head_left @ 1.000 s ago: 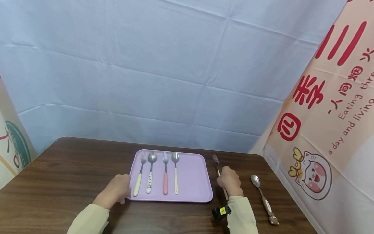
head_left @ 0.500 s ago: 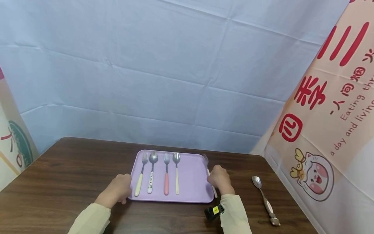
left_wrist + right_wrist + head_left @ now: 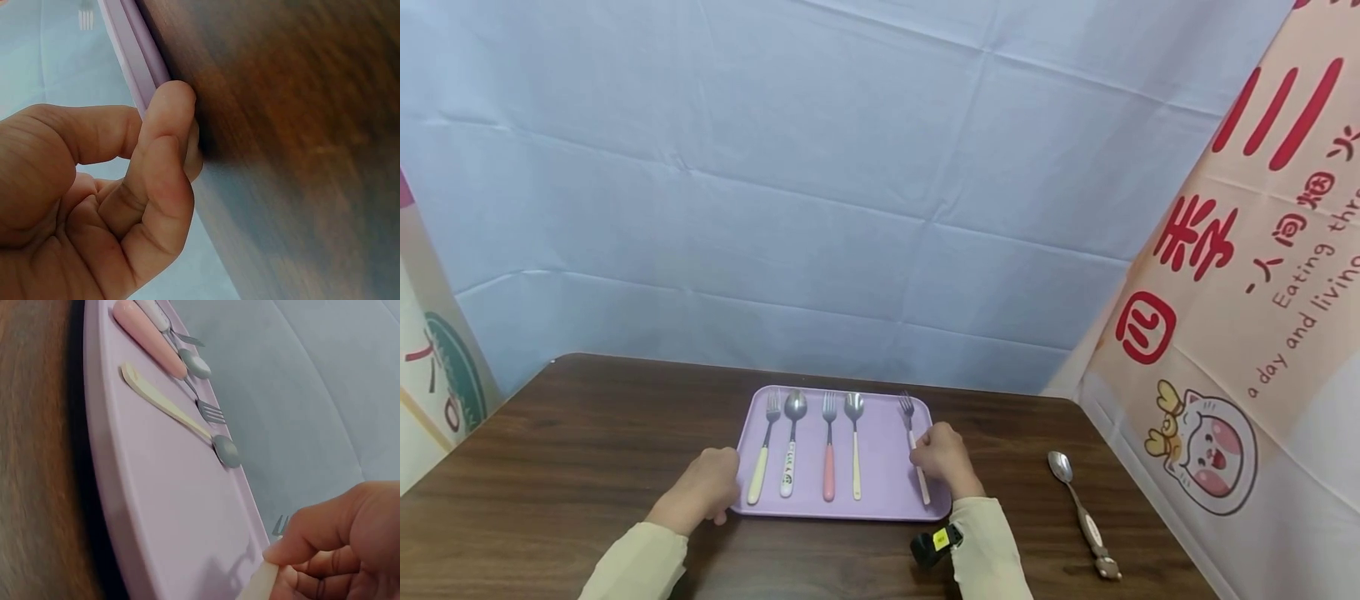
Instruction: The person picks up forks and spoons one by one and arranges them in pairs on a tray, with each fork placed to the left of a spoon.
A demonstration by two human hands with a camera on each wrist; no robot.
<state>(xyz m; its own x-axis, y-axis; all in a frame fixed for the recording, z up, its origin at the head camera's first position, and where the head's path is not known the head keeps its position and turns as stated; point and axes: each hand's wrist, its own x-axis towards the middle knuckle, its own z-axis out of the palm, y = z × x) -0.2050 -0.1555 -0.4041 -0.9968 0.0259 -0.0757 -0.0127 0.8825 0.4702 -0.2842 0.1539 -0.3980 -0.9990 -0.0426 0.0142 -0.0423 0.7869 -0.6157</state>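
Note:
A lilac tray (image 3: 880,467) lies on the dark wooden table. My left hand (image 3: 703,483) pinches its left rim between thumb and curled fingers, as the left wrist view shows. My right hand (image 3: 943,456) pinches a fork (image 3: 922,483) with a pale handle over the tray's right part; whether the fork touches the tray I cannot tell. In a row on the tray lie a fork with a cream handle (image 3: 757,477), a spoon with a white patterned handle (image 3: 787,471), a fork with a pink handle (image 3: 829,473) and a spoon with a pale yellow handle (image 3: 856,467).
A spoon with a brown figured handle (image 3: 1088,527) lies on the table (image 3: 580,442) to the right of the tray. A pale blue cloth (image 3: 790,208) hangs behind, and a printed cloth (image 3: 1217,333) hangs at the right.
My right hand has moved left with the fork, from the table beside the tray to over the tray's right part. The left hand has stayed at the left rim.

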